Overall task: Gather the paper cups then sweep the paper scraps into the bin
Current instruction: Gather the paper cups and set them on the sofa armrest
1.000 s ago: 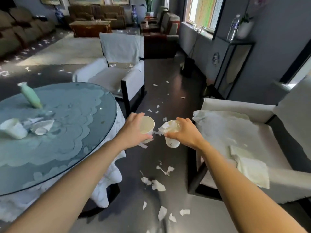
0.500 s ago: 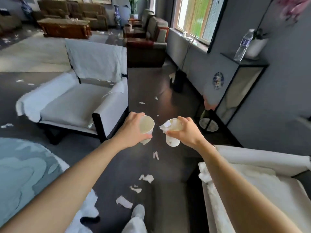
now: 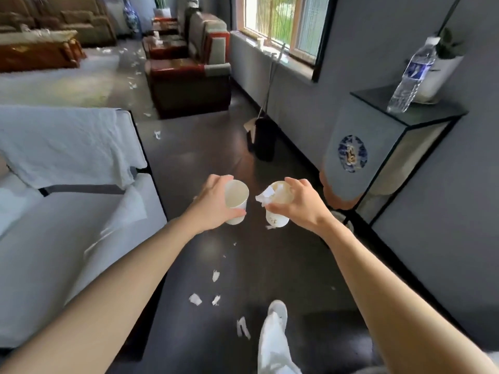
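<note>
**Item: two paper cups, one in each hand, held out over the dark floor [image 3: 297, 265].**

The left hand [image 3: 213, 203] curls fingers and thumb round the wall of the empty cup [image 3: 236, 198], its mouth tipped toward the other grip. The right hand [image 3: 302, 203] clasps the stuffed cup [image 3: 276, 214] from its outer side near the rim, with torn paper [image 3: 266, 197] poking out toward the left grip. The cups are near each other but apart. Handling, as judged: very light, thin-walled and easily crushed, so hold mid-wall with a gentle curl. The bin [image 3: 264, 139] stands well ahead of both grips, and loose paper scraps [image 3: 195, 298] lie below them.
</note>
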{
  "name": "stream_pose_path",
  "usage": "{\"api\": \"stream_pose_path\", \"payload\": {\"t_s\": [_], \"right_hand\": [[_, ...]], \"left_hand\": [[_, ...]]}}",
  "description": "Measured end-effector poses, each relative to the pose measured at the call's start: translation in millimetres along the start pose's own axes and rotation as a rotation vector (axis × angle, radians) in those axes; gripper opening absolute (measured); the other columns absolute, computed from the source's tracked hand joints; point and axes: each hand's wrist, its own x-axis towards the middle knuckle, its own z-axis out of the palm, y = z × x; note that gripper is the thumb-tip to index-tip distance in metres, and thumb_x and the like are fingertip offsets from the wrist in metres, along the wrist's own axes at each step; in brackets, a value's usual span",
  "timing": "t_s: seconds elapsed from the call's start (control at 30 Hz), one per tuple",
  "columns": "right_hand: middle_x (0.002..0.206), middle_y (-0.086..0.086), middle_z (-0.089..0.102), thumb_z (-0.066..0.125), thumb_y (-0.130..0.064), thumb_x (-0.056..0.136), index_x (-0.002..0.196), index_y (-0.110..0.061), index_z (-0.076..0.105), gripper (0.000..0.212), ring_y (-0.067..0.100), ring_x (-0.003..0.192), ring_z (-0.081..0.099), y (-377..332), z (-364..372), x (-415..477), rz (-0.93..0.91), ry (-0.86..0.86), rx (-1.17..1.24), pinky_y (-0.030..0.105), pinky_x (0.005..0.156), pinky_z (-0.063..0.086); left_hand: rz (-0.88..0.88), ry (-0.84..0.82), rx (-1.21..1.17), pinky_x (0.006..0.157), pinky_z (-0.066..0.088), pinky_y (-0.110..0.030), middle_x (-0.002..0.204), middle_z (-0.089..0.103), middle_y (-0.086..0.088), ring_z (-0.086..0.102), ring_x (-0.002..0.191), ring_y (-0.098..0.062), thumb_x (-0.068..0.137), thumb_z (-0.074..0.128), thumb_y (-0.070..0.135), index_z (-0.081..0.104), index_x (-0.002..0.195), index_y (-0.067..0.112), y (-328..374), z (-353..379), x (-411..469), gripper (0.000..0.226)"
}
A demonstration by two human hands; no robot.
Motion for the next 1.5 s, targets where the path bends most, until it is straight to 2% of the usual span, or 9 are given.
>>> {"api": "stream_pose_path", "payload": {"t_s": [0.1, 0.33, 0.57, 0.7, 0.87, 0.97, 1.17, 1.37, 1.5], "right_hand": [[0.136, -0.001, 0.036, 0.078, -0.044, 0.072, 0.147, -0.015, 0.034, 0.091, 0.007, 0.104, 0.038, 15, -22, 111, 0.013, 0.006, 0.007, 0.016, 0.077, 0.034], [0.141, 0.002, 0.035, 0.077, -0.046, 0.073, 0.147, -0.015, 0.033, 0.092, 0.019, 0.121, 0.045, 17, -66, 350, 0.05, -0.035, -0.078, 0.021, 0.081, 0.037], [0.139, 0.004, 0.037, 0.078, -0.044, 0.072, 0.147, -0.01, 0.033, 0.093, 0.018, 0.118, 0.046, 23, -42, 575, 0.031, -0.078, -0.086, 0.02, 0.085, 0.036], [0.138, 0.005, 0.038, 0.078, -0.044, 0.072, 0.147, -0.008, 0.032, 0.094, 0.009, 0.105, 0.04, 25, -37, 698, 0.062, -0.088, -0.056, 0.02, 0.084, 0.037], [0.137, 0.005, 0.039, 0.078, -0.044, 0.073, 0.145, -0.008, 0.034, 0.092, 0.009, 0.107, 0.039, 38, -53, 822, 0.118, -0.064, -0.037, 0.02, 0.085, 0.036], [0.137, 0.006, 0.04, 0.077, -0.043, 0.074, 0.144, -0.007, 0.034, 0.091, 0.015, 0.116, 0.044, 58, -61, 899, 0.172, -0.056, -0.03, 0.021, 0.086, 0.036], [0.136, 0.006, 0.04, 0.078, -0.045, 0.072, 0.144, -0.008, 0.035, 0.091, 0.017, 0.117, 0.045, 118, -57, 1061, 0.268, -0.044, 0.008, 0.022, 0.086, 0.037], [0.137, 0.006, 0.04, 0.072, -0.057, 0.071, 0.145, -0.01, 0.033, 0.096, 0.021, 0.121, 0.045, 195, -32, 1181, 0.418, -0.074, -0.015, 0.03, 0.094, 0.041], [0.141, 0.007, 0.038, 0.068, -0.057, 0.074, 0.147, -0.011, 0.029, 0.094, 0.025, 0.127, 0.04, 250, -6, 1238, 0.522, -0.106, -0.077, 0.04, 0.104, 0.039]], "left_hand": [[0.009, 0.003, -0.033, 0.095, 0.036, -0.029, 0.138, 0.032, 0.002, 0.039, 0.125, -0.018, 0.071, 0.083, 0.037, 0.035, 0.143, 0.022, 3, 8, 120, 0.087], [-0.009, -0.03, -0.021, 0.09, 0.037, -0.03, 0.137, 0.03, 0.001, 0.038, 0.124, -0.019, 0.072, 0.081, 0.036, 0.032, 0.144, 0.022, -9, -1, 348, 0.089], [-0.045, -0.048, 0.014, 0.101, 0.03, -0.029, 0.137, 0.032, -0.007, 0.036, 0.127, -0.025, 0.072, 0.082, 0.032, 0.034, 0.144, 0.015, -73, -6, 560, 0.089], [-0.023, -0.11, 0.04, 0.103, 0.031, -0.032, 0.135, 0.033, -0.008, 0.036, 0.127, -0.026, 0.073, 0.082, 0.032, 0.033, 0.145, 0.013, -99, -16, 689, 0.088], [0.008, -0.19, 0.035, 0.103, 0.029, -0.028, 0.136, 0.035, -0.008, 0.035, 0.128, -0.024, 0.072, 0.083, 0.03, 0.034, 0.144, 0.011, -110, -11, 830, 0.089], [0.051, -0.241, 0.049, 0.105, 0.032, -0.03, 0.135, 0.037, -0.008, 0.037, 0.127, -0.023, 0.072, 0.083, 0.03, 0.035, 0.144, 0.011, -114, 6, 916, 0.089], [0.075, -0.335, 0.075, 0.104, 0.036, -0.03, 0.136, 0.036, -0.009, 0.038, 0.126, -0.023, 0.073, 0.082, 0.03, 0.034, 0.144, 0.01, -139, 61, 1093, 0.089], [0.031, -0.47, 0.092, 0.105, 0.034, -0.03, 0.136, 0.035, -0.009, 0.037, 0.127, -0.023, 0.074, 0.081, 0.028, 0.032, 0.145, 0.009, -179, 134, 1229, 0.088], [0.04, -0.56, 0.158, 0.107, 0.034, -0.031, 0.139, 0.033, -0.008, 0.033, 0.131, -0.022, 0.076, 0.078, 0.03, 0.028, 0.147, 0.009, -216, 189, 1292, 0.089]]}}
